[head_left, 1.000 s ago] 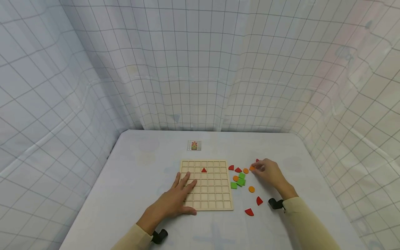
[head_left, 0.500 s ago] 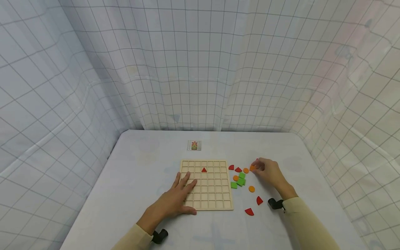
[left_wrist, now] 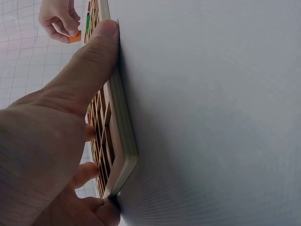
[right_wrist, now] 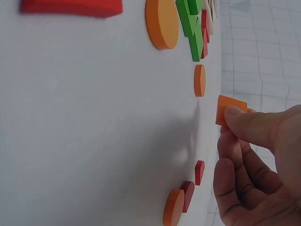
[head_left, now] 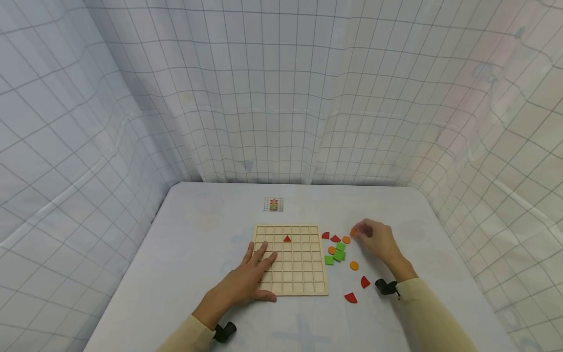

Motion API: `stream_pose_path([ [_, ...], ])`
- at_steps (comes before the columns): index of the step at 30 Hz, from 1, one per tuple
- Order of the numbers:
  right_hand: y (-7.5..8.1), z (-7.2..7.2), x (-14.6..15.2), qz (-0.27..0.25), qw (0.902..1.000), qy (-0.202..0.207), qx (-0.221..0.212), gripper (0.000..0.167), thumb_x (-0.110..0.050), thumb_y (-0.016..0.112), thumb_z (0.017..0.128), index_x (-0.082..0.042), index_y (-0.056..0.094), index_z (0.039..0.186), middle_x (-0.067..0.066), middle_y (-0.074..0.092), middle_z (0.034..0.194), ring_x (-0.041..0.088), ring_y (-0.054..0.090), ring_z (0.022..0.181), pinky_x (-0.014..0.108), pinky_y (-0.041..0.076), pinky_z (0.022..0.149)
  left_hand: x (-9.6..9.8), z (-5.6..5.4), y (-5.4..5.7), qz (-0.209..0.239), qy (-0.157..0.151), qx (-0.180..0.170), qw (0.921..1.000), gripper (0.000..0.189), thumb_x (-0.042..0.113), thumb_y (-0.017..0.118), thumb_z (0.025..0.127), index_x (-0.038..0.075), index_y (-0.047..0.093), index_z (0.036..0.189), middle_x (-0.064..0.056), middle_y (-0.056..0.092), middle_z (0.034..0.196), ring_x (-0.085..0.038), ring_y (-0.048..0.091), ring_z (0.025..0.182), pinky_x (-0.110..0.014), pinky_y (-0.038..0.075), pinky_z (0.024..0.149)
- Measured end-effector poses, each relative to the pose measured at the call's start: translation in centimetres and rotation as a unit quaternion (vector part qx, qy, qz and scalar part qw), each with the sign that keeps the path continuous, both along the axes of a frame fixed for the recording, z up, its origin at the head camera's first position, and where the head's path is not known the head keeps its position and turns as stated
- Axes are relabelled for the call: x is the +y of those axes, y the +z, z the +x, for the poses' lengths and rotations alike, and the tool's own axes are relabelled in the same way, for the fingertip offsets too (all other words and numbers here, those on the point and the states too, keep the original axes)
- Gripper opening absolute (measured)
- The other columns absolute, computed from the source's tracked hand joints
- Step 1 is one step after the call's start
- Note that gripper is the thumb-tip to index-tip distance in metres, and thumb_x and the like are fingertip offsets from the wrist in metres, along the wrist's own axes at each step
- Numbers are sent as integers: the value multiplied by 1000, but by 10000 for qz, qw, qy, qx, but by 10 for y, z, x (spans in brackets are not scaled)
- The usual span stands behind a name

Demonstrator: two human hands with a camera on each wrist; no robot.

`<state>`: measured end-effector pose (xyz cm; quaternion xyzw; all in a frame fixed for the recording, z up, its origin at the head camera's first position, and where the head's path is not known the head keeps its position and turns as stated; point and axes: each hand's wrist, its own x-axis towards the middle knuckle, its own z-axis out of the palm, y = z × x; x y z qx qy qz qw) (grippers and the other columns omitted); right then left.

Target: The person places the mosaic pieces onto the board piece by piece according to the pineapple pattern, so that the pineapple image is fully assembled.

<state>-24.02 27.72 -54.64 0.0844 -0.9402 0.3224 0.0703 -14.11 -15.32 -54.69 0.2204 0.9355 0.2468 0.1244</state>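
Note:
My left hand [head_left: 246,281] rests with spread fingers on the left part of a wooden grid board [head_left: 303,274], its thumb at the board's near edge. One red triangle [head_left: 287,239] sits in a cell near the top. Right of the board, my right hand [head_left: 379,240] pinches an orange square tile [right_wrist: 230,109] between thumb and fingertips, held over the table. Close by lie an orange disc [head_left: 346,240], a red quarter-circle piece [head_left: 335,238] and several green squares [head_left: 339,255]. In the right wrist view, more pieces, such as a dark red one [right_wrist: 187,197], lie below the hand.
A small picture card [head_left: 273,204] with a coloured figure on a grid lies beyond the board. Loose red quarter-circles [head_left: 351,297] and another orange disc [head_left: 354,266] are spread at the near right. Checked white curtains [head_left: 281,98] surround the white table [head_left: 198,215].
My right hand has risen slightly and moved a little away from me with the orange square tile. The left hand and the board stay where they were.

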Motion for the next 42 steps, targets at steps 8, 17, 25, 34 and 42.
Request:
stream_pose_path([
  [8, 4, -1, -22, -208, 9997, 113, 48, 15, -4, 87, 104, -6, 85, 118, 13, 88, 111, 22, 74, 92, 25, 62, 84, 0, 1, 1, 16, 20, -39, 10000, 120, 59, 99, 88, 17, 40, 183, -19, 14, 197, -58, 3, 182, -89, 57, 101],
  [17, 6, -3, -53, -542, 9971, 508, -175, 15, -9, 88, 105, -7, 84, 119, 8, 88, 107, 17, 77, 89, 21, 61, 81, 0, -1, -3, -10, 5, -5, 10000, 120, 60, 99, 88, 18, 40, 183, -19, 14, 197, -59, 3, 181, -87, 58, 103],
  [25, 7, -3, -81, -630, 9944, 813, -223, 14, -15, 89, 105, -9, 86, 118, 6, 88, 110, 13, 78, 90, 22, 63, 82, 1, 0, 0, 43, -41, 86, 9999, 119, 57, 100, 88, 14, 41, 182, -23, 16, 196, -63, 5, 180, -83, 60, 107],
  [34, 6, -2, -111, -797, 9909, 1030, -330, 9, -14, 89, 105, -11, 87, 114, 3, 88, 106, 9, 77, 89, 25, 63, 82, 1, 2, 2, 2, -66, 68, 10000, 120, 57, 100, 88, 13, 41, 182, -24, 16, 196, -63, 4, 180, -82, 61, 105],
  [42, 3, -5, -135, -717, 9868, 1416, -323, 6, -15, 89, 105, -12, 88, 111, 1, 88, 103, 6, 75, 87, 24, 62, 80, 1, 1, 2, -79, -87, 107, 9999, 119, 59, 99, 89, 12, 41, 182, -25, 17, 195, -66, 6, 179, -81, 62, 105],
])
